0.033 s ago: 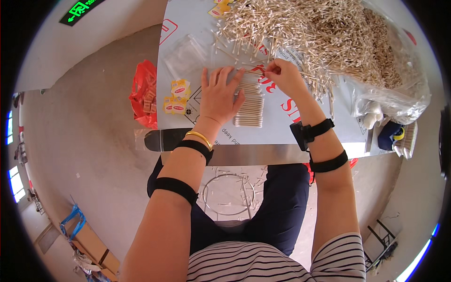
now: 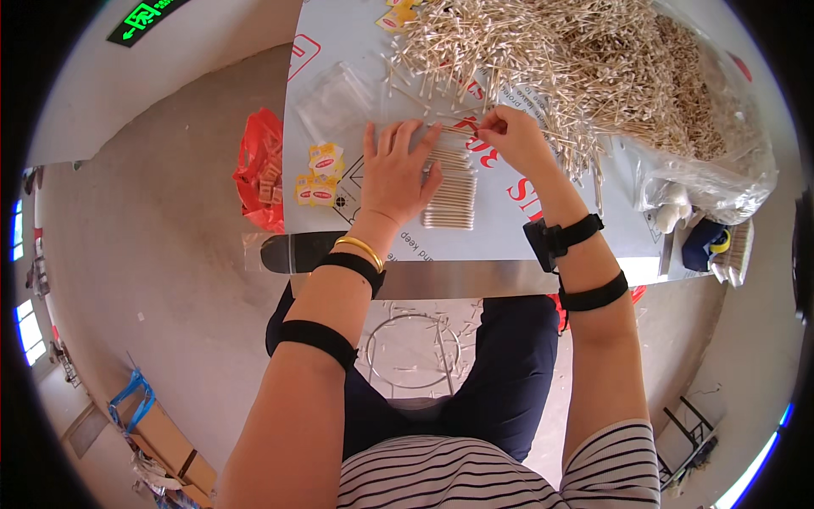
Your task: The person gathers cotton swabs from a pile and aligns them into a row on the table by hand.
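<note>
A row of cotton swabs (image 2: 449, 199) lies side by side on the table in front of me, with white tips at both ends. My left hand (image 2: 394, 174) rests flat to the left of this row, fingers spread. Its index fingertip is close to the left ends of the topmost swabs, and its thumb lies along the row's left side. Beyond the row's top right corner, my right hand (image 2: 513, 140) has thumb and fingertips pinched on the right end of a cotton swab (image 2: 458, 129). The fingers partly hide that end.
A large heap of loose swabs (image 2: 577, 68) covers the far right, spilling from a clear plastic bag (image 2: 738, 174). Clear pouches (image 2: 335, 102) and yellow-white packets (image 2: 317, 188) lie left. A red bag (image 2: 261, 170) hangs beside the table's left edge. A dark flat object (image 2: 297, 252) sits at the near-left corner.
</note>
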Demonstrator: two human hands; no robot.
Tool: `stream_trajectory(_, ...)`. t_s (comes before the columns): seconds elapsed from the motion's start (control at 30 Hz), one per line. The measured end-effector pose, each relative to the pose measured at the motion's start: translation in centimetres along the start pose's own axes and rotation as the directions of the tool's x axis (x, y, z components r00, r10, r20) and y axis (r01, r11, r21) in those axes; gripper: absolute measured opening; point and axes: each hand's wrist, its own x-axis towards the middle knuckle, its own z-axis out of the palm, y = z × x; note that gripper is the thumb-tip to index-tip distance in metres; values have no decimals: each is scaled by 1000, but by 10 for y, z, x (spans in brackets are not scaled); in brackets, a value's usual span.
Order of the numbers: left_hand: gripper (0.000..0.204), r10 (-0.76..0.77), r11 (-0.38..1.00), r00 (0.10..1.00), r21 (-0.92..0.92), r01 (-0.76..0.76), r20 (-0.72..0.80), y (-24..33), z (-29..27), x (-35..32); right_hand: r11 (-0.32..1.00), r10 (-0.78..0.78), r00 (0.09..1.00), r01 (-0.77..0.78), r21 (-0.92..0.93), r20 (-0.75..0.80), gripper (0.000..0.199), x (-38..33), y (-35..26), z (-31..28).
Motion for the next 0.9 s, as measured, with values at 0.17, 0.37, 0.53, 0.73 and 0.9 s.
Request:
stream_trajectory(0.17,56,-3,1000,1000,3,3,8,-1,-2,0,991,-117,993,115,-63,-33,14,0,-16,-4)
stream_trajectory(0.37,54,0,1000,1000,0,0,0,-1,-2,-1,947,-255,962,230,-226,-91,13,-4,-27,6)
stream_trajectory(0.53,59,7,1000,1000,1,-7,-11,-2,0,0,895,-322,942,271,-354,-96,9,1,-27,13)
stream_trajectory(0.73,67,-27,999,1000,-26,27,-8,-2,-1,0,922,-302,952,276,-272,-57,5,-4,-37,25)
stream_trajectory(0.9,67,-33,999,999,-33,33,0,-1,-1,-1,893,-292,956,285,-349,32,6,-14,-46,23)
